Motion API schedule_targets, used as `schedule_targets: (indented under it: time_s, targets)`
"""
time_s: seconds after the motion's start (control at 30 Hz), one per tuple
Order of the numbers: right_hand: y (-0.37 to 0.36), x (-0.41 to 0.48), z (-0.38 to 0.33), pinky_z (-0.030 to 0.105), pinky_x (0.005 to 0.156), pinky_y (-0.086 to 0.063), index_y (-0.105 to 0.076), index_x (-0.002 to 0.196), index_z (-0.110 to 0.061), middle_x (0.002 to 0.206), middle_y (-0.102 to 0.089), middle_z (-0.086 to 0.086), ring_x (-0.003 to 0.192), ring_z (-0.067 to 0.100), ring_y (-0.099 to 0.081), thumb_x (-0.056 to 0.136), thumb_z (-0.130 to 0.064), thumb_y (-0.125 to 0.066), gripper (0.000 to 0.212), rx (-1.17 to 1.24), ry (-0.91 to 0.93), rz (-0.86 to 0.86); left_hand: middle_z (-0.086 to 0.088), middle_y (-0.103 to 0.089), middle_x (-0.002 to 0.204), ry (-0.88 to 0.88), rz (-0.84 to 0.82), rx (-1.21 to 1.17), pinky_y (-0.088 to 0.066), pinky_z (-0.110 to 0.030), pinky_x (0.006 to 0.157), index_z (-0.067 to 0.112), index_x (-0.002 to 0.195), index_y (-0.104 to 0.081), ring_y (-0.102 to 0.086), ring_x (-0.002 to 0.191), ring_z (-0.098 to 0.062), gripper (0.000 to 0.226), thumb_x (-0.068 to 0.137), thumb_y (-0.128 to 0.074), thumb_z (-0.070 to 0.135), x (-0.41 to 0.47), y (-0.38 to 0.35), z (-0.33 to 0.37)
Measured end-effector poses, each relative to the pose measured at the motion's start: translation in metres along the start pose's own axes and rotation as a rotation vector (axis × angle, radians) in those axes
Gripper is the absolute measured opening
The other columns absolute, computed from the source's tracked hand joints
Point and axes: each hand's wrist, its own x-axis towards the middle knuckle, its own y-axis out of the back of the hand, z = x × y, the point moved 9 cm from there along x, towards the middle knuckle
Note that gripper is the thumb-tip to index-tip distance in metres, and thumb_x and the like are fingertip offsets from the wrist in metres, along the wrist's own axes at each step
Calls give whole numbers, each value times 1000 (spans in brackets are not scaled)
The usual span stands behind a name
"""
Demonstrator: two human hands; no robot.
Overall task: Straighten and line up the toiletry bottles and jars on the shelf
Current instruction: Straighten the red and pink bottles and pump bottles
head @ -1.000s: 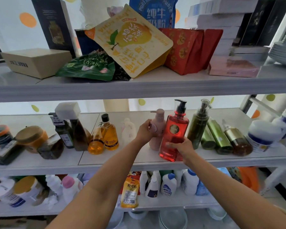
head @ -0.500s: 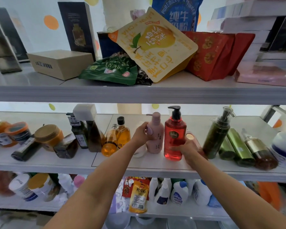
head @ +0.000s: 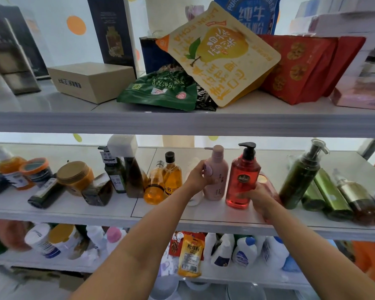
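On the middle shelf (head: 95,210) a pink pump bottle (head: 217,176) stands upright, and my left hand (head: 200,177) grips its left side. Right beside it stands a red pump bottle (head: 241,180); my right hand (head: 259,199) holds its lower right side. A white bottle (head: 194,199) shows partly under my left wrist. Behind my right hand lies a pinkish bottle (head: 265,182), mostly hidden. Two amber bottles (head: 165,180) stand to the left.
A dark green pump bottle (head: 301,176) leans at the right over several lying green and gold bottles (head: 333,195). Jars (head: 76,176) and tipped dark bottles (head: 46,192) crowd the left. Snack bags (head: 223,59) and boxes fill the upper shelf; white bottles (head: 243,250) stand below.
The red bottle has gone from tilted to upright, close beside the pink bottle. Both hands kept their hold. The camera has shifted left and nearer.
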Motion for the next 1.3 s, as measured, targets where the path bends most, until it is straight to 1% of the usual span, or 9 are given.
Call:
schedule_targets:
  time_s: [0.1, 0.17, 0.3, 0.43, 0.53, 0.67, 0.87, 1.07, 1.3]
  targets:
    - [3, -2, 2, 31, 81, -47, -56, 115, -8, 99, -67, 4, 94, 21, -61, 72, 16, -67, 51, -19, 25, 70, -6, -49, 136, 23, -5, -20, -44, -36, 99, 13, 136, -41, -43, 129, -23, 70, 76, -76, 4, -6, 0, -6]
    - [7, -5, 8, 35, 85, -49, -51, 123, -7, 106, -66, 5, 103, 25, -61, 69, 11, -73, 61, -17, 54, 139, -5, -43, 143, 48, -14, -24, -41, -38, 102, 17, 143, -34, -38, 134, -23, 80, 76, -76, 4, -14, 1, -11]
    - [12, -24, 27, 37, 96, -43, -22, 143, -8, 133, -49, 10, 123, 28, -49, 69, -2, -80, 95, -22, 5, 342, -9, -38, 149, 110, 18, 1, -37, -39, 108, 14, 150, -23, -34, 138, -26, 93, 75, -78, 6, -35, 9, -23]
    - [13, -54, 29, 39, 107, -37, -32, 136, -4, 140, -40, 15, 129, 31, -40, 60, -19, -88, 95, -237, -32, 572, -8, -39, 149, 127, 66, 97, -33, -35, 109, 14, 150, -24, -36, 137, -24, 92, 76, -78, 10, -65, 22, -26]
    - [-11, -67, 29, 38, 104, -39, -39, 128, -3, 137, -40, 16, 127, 31, -38, 63, -18, -85, 81, -387, 1, 504, -8, -37, 151, 141, 75, 232, -32, -33, 109, 13, 150, -22, -35, 138, -25, 90, 78, -76, 13, -92, 32, -29]
    - [-69, -80, 13, 34, 101, -36, -39, 132, -6, 137, -37, 13, 129, 28, -35, 71, -19, -80, 75, -609, 178, 256, -8, -31, 154, 179, 109, 407, -32, -35, 109, 15, 151, -16, -32, 140, -26, 93, 80, -75, 20, -119, 56, -37]
    - [-151, -97, -7, 30, 107, -30, -27, 143, -10, 146, -29, 9, 135, 24, -29, 71, -27, -81, 92, -789, 384, -58, -6, -38, 148, 195, 156, 518, -40, -47, 106, 19, 145, -24, -39, 134, -29, 97, 69, -83, 26, -135, 89, -57]
    - [-183, -84, -32, 33, 107, -32, -37, 139, -5, 142, -42, 12, 131, 26, -39, 68, -27, -83, 88, -829, 410, 31, 3, -51, 133, 177, 147, 551, -50, -46, 96, 27, 131, -41, -52, 121, -21, 85, 58, -83, 38, -88, 119, -113]
    - [-202, -48, -34, 37, 113, -31, -26, 146, -8, 149, -33, 13, 138, 27, -32, 68, -28, -83, 99, -708, 247, 185, -2, -46, 142, 155, 35, 547, -45, -45, 102, 20, 144, -30, -49, 126, -23, 93, 67, -81, 35, -82, 143, -110]
